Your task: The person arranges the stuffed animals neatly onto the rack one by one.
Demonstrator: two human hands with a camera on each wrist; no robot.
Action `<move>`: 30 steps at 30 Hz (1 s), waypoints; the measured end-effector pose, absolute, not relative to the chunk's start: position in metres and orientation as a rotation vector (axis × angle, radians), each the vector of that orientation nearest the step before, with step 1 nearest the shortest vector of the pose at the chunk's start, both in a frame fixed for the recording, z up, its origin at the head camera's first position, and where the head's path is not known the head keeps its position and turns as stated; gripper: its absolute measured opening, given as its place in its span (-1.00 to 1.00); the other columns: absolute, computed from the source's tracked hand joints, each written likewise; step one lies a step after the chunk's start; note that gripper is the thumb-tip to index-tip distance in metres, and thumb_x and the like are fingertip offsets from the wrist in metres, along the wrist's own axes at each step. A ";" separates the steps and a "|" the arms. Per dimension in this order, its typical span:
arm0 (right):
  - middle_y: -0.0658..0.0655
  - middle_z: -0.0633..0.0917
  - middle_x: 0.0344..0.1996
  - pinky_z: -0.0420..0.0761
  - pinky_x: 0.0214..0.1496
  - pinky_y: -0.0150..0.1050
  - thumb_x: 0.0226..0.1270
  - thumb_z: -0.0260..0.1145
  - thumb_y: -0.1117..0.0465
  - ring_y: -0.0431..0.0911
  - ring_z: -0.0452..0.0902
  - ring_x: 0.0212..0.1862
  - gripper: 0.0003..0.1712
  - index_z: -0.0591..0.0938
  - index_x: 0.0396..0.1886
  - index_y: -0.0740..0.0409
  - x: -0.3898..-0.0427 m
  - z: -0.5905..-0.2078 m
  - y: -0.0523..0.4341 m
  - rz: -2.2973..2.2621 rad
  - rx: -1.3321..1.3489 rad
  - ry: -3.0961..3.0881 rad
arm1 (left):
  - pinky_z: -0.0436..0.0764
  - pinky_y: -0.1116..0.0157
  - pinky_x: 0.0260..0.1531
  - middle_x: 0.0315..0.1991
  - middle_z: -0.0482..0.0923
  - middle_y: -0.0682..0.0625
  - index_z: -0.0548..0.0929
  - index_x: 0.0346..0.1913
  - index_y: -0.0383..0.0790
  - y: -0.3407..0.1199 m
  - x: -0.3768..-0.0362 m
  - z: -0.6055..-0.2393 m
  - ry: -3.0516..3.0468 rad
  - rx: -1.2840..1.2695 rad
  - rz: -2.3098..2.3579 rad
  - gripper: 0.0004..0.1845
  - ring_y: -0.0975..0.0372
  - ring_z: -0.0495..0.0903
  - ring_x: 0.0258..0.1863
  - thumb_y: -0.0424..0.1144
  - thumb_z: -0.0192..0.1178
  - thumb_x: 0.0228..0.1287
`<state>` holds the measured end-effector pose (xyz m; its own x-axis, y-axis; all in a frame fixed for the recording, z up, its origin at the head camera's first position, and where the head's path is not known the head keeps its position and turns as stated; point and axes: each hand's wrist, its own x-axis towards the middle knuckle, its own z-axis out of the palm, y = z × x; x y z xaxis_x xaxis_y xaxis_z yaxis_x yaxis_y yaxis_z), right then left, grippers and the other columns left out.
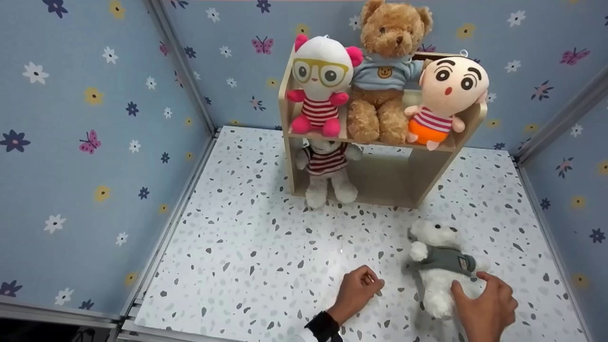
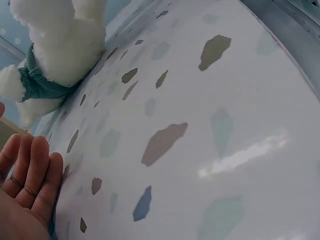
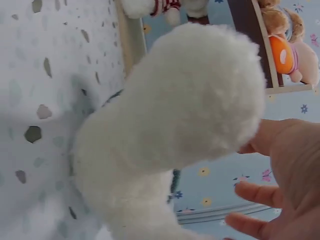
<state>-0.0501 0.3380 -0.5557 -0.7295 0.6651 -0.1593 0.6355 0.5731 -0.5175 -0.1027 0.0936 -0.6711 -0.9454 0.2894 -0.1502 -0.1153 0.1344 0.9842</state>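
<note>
Where the white plush dog (image 1: 439, 266) in a grey-green vest lies on its back on the speckled bench (image 1: 256, 247), the right hand (image 1: 485, 304) rests on its lower body, fingers (image 1: 460, 289) extended and released rather than clasped. The left hand (image 1: 358, 287) sits just beside the dog on the bench, loosely curled and holding nothing. Behind stands a wooden shelf (image 1: 427, 175): a white striped plush (image 1: 327, 171) below, a glasses-wearing plush (image 1: 320, 83), a brown teddy bear (image 1: 387, 71) and a cartoon boy doll (image 1: 444, 97) above.
</note>
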 end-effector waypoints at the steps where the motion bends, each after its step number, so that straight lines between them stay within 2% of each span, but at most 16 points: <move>1: 0.52 0.19 0.41 0.06 0.35 0.46 0.33 0.33 -0.13 0.51 0.06 0.39 -0.19 0.32 0.40 0.22 -0.051 -0.558 0.338 0.869 -1.159 -2.791 | 0.47 0.45 -0.54 -0.54 0.58 0.19 0.66 -0.33 0.03 0.094 -0.103 -0.671 2.118 0.162 1.867 -0.84 0.43 0.51 -0.60 0.00 0.36 0.29; 5: 0.53 0.19 0.40 0.10 0.27 0.50 0.26 0.35 -0.29 0.52 0.12 0.33 -0.02 0.26 0.46 0.19 -0.051 -0.567 0.338 0.858 -1.190 -2.933 | 0.44 0.45 -0.53 -0.54 0.58 0.21 0.65 -0.34 0.06 0.098 -0.101 -0.669 2.136 0.134 1.835 -0.83 0.42 0.49 -0.59 0.03 0.35 0.31; 12: 0.54 0.15 0.43 0.12 0.23 0.54 0.15 0.39 -0.41 0.52 0.09 0.36 0.20 0.16 0.52 0.22 -0.053 -0.574 0.336 0.894 -1.154 -3.023 | 0.43 0.44 -0.56 -0.51 0.72 0.07 0.65 -0.33 0.06 0.099 -0.099 -0.663 2.151 0.121 1.816 -0.80 0.38 0.56 -0.60 0.06 0.32 0.33; 16: 0.57 0.13 0.43 0.24 0.24 0.51 0.03 0.42 -0.52 0.53 0.09 0.36 0.41 0.03 0.57 0.27 -0.052 -0.580 0.335 0.943 -1.106 -3.061 | 0.43 0.44 -0.56 -0.54 0.67 0.16 0.65 -0.32 0.09 0.099 -0.098 -0.661 2.149 0.131 1.788 -0.80 0.39 0.53 -0.62 0.10 0.32 0.32; 20: 0.66 0.09 0.40 0.36 0.20 0.45 -0.07 0.50 -0.50 0.57 0.14 0.33 0.58 -0.11 0.59 0.35 -0.053 -0.588 0.330 1.008 -1.090 -3.059 | 0.45 0.42 -0.52 -0.56 0.57 0.22 0.64 -0.31 0.09 0.099 -0.096 -0.658 2.141 0.144 1.770 -0.77 0.40 0.49 -0.61 0.13 0.34 0.29; 25: 0.72 0.05 0.40 0.44 0.09 0.38 -0.05 0.58 -0.36 0.59 0.30 0.21 0.62 -0.26 0.58 0.36 -0.055 -0.598 0.320 1.087 -1.119 -3.021 | 0.46 0.41 -0.36 -0.29 0.57 0.09 0.65 -0.23 -0.01 0.101 -0.096 -0.657 2.214 0.174 1.695 -0.70 0.41 0.45 -0.46 0.12 0.37 0.24; 30: 0.69 0.08 0.39 0.45 0.03 0.37 -0.02 0.62 -0.27 0.57 0.39 0.14 0.54 -0.23 0.56 0.27 -0.054 -0.605 0.311 1.066 -1.127 -2.984 | 0.52 0.37 -0.20 0.04 0.52 -0.02 0.60 0.14 -0.04 0.103 -0.097 -0.656 2.282 0.195 1.607 -0.44 0.29 0.55 -0.14 0.16 0.42 0.16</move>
<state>-0.0544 0.3110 -0.6053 -0.7537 0.5177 -0.4048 0.6570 0.5795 -0.4822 -0.0975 0.1026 -0.6559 -0.9320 0.3042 -0.1972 -0.0831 0.3503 0.9330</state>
